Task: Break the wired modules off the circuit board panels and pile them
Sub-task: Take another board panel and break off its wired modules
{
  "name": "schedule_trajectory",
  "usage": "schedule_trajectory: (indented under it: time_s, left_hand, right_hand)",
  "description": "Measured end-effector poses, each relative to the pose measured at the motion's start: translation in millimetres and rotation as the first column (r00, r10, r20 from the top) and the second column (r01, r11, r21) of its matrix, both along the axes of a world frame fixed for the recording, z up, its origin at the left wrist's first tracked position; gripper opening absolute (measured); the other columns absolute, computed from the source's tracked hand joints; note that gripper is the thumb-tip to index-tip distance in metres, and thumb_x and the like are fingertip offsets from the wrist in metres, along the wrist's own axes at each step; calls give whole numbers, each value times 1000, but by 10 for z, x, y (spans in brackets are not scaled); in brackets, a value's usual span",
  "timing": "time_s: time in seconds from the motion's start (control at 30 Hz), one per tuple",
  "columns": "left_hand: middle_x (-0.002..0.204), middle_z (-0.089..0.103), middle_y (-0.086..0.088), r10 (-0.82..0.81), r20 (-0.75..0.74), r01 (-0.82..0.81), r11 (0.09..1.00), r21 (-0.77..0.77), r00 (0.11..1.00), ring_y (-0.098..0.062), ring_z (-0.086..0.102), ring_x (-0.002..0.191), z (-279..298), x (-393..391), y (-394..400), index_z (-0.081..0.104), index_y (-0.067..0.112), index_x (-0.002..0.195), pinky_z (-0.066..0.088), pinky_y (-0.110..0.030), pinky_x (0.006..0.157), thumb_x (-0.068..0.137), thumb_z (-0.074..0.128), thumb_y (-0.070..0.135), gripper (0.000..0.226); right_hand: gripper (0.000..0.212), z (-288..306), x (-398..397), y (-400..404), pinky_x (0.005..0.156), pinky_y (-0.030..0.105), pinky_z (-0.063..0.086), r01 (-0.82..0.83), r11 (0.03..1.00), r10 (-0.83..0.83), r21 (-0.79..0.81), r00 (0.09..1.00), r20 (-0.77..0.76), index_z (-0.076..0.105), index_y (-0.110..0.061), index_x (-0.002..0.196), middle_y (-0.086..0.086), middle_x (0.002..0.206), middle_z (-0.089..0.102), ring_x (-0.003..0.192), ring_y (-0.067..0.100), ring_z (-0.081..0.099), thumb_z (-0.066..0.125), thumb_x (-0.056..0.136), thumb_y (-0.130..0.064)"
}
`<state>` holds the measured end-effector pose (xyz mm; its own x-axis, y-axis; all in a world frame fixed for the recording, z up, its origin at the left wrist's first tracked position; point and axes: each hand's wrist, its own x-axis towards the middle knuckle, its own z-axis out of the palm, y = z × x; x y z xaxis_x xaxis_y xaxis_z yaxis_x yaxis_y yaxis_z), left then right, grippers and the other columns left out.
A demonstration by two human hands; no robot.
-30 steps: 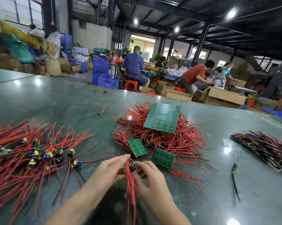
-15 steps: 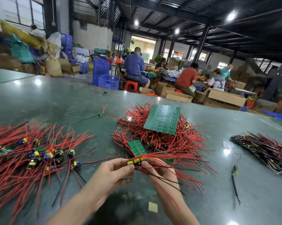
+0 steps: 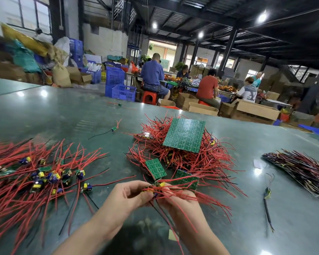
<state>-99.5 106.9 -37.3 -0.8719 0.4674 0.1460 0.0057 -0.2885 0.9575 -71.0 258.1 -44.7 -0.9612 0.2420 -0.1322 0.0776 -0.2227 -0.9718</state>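
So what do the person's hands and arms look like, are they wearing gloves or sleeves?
No gloves and no sleeves that show. The left hand and right hand are bare, and both forearms are bare right down to the bottom edge of the picture. No rings, watch or bracelets show on the parts in view. The fingernails look short and plain.

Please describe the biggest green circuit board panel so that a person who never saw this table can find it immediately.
Start from the tall heap of red-wired circuit board panels in the middle of the dark green table, beyond both hands. The large square green circuit board panel lies tilted on top of that heap. The two small green panel pieces at the heap's near edge are much smaller.
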Motion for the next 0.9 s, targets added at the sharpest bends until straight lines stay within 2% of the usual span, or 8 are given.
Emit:
schedule_trajectory:
  time_s: [0.03,0.13,0.2,0.37,0.47,0.57,0.73,0.9]
  left_hand:
    - [85,72,-14,-27,-2,27,1000,-14,1000,-19,63,79,1,-17,-18,75,9,80,55,-34,80,62,74,23,23]
    - [79,70,-9,-146,112,147,989,8,983,-16,62,74,9,-117,-84,75,10,79,56,-29,75,55,90,30,34]
    - [73,70,-7,-166,168,174,984,-30,972,-15,61,69,47,-157,-138,76,8,72,54,-24,67,57,73,17,17]
    - [51,62,5,71,-301,-230,813,-535,951,0,51,51,39,-176,-196,69,23,50,37,-15,56,59,44,18,27]
    - [69,70,3,190,-267,-278,897,-343,945,-2,59,65,12,-101,-76,70,12,78,47,-16,66,83,50,-9,29]
    - [83,73,-3,99,-129,-113,988,-107,987,-7,66,75,22,-37,39,66,5,97,53,-19,68,83,56,-12,24]
    - [94,73,-13,28,9,-28,998,48,1000,-16,68,82,-36,-18,35,75,13,90,57,-28,75,67,66,12,25]
    - [89,72,-16,-42,254,-13,977,212,966,-19,68,74,-11,-5,67,72,5,86,57,-27,67,70,61,7,20]
  right_hand:
    - [11,106,193,-82,71,28,47,14,994,-14,107,1000,-6,76,-16,72,8,76,69,74,18,59,70,69,-24]
    - [16,229,203,-61,66,20,53,64,996,-77,-68,977,-199,78,-16,72,4,78,72,69,11,64,70,59,-23]
    - [12,163,196,-76,58,15,51,91,988,-119,-128,967,-227,76,-9,71,4,73,72,60,7,63,69,65,-16]
    - [9,175,195,29,55,14,50,218,955,-260,-201,942,-213,74,-9,67,2,67,69,56,4,61,66,70,-10]
    - [7,137,230,4,69,20,52,134,989,-117,57,963,-243,74,-9,77,-1,74,72,70,5,63,69,75,-14]
    - [12,123,233,-118,60,13,49,94,987,-58,131,964,-259,69,-7,78,1,68,72,62,3,64,66,79,4]
    - [16,107,229,-175,56,12,46,104,973,-33,204,945,-324,65,-6,76,-3,60,68,55,-1,59,65,78,9]
    - [35,56,217,-169,73,19,51,86,935,46,343,932,-359,71,-13,89,-5,82,73,81,7,65,56,81,18]
